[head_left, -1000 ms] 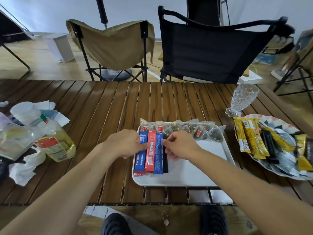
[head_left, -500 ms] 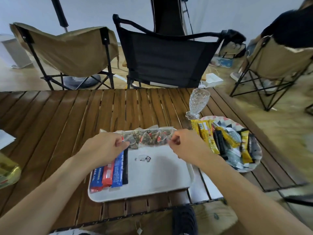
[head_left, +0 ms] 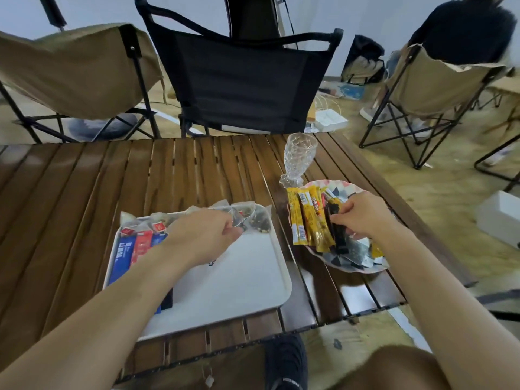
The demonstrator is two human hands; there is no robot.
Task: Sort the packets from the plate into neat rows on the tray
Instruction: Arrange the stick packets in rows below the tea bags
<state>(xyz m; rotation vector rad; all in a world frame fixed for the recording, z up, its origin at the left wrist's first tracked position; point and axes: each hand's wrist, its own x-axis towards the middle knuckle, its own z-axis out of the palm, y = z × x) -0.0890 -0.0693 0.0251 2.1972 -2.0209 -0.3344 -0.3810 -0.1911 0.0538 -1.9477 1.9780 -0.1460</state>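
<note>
Tray (head_left: 242,280), white, at near edge of slatted surface (head_left: 197,170): blue/red sticks (head_left: 126,251) in a row at left end, tea-bag packets (head_left: 259,223) along far rim.
L hand (head_left: 202,235): fingers curled on a tea-bag packet near the row's right end, prob. squaring the row.
Plate (head_left: 342,184), just right of tray: yellow Nescafé sticks (head_left: 312,218) and misc. packets, unsorted.
R hand (head_left: 363,215): fingers pinch black stick (head_left: 339,240), prob. next pick.

A single wide-angle view from the person's head looks forward and down over the slatted wooden table (head_left: 197,170). It sits close: both forearms enter from the lower corners, with the left hand (head_left: 202,235) and right hand (head_left: 363,215) near mid-frame. The white tray (head_left: 239,277) lies left of centre, and the plate (head_left: 346,183) is to its right. Folding chairs (head_left: 242,85) fill the top, and a shoe (head_left: 285,364) shows at the bottom edge.
</note>
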